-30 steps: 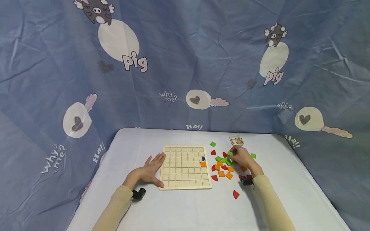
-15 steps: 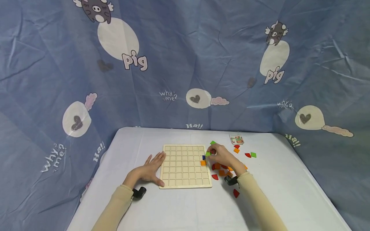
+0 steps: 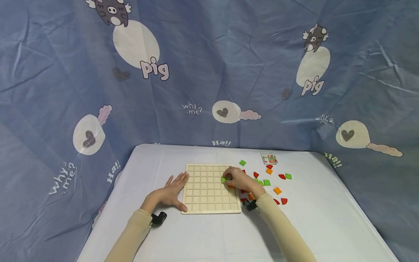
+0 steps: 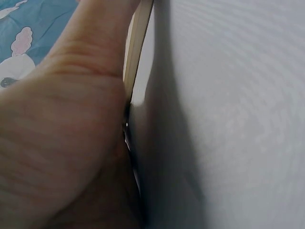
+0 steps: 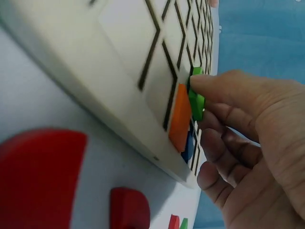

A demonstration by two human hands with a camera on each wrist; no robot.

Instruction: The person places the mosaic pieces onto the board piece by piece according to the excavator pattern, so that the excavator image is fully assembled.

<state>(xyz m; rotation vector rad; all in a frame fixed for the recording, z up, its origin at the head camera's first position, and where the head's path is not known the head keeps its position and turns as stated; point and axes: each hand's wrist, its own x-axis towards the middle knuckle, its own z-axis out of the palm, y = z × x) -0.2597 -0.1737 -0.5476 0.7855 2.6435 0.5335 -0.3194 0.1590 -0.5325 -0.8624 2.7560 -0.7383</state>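
Note:
A wooden grid board (image 3: 209,198) lies flat on the white table. My left hand (image 3: 170,194) is spread at its left edge, fingertips and thumb resting right at the rim; the left wrist view shows mostly palm and the board's side (image 4: 138,43). Over the right part of the board, my right hand (image 3: 240,179) pinches a green square tile (image 3: 224,180) between thumb and fingers. In the right wrist view that green tile (image 5: 196,98) is tilted close beside an orange square tile (image 5: 180,119) set in a cell. A blue piece (image 5: 188,145) sits just past the orange one, partly hidden.
Right of the board, green squares (image 3: 267,182), orange squares (image 3: 277,190) and red quarter-circle pieces (image 3: 284,201) lie scattered, some hidden by the right arm. A small printed card (image 3: 269,158) lies at the back. A blue patterned cloth (image 3: 196,72) hangs behind the table.
My right hand has picked a green tile from the loose pieces and carried it left onto the board's right side. Several loose pieces are uncovered behind it. The left hand has stayed put.

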